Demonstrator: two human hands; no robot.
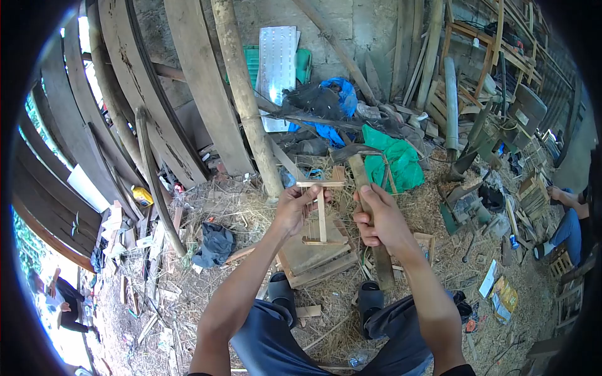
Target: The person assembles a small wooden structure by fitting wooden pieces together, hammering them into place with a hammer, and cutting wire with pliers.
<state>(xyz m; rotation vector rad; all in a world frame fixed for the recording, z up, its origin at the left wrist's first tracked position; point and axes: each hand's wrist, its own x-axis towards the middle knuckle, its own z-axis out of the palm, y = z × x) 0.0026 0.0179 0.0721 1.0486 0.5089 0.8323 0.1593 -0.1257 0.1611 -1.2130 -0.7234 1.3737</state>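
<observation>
In the head view, my left hand [297,207] is closed on a small wooden frame [322,216], made of thin strips with a crosspiece at the top and one at the bottom. My right hand [380,216] wraps round the wooden handle of a hammer [359,170], whose dark head lies at the upper end, above and to the right of the frame. Below both hands a wooden block [313,260] rests on the ground between my feet. The hammer and the frame are apart.
Long planks [207,81] and a pole [241,94] lean at the left. A green sheet [394,160] and blue plastic lie ahead. Dark cloth [215,245] is on the straw-covered ground. One person [567,232] sits at the far right, another [63,297] is at the far left.
</observation>
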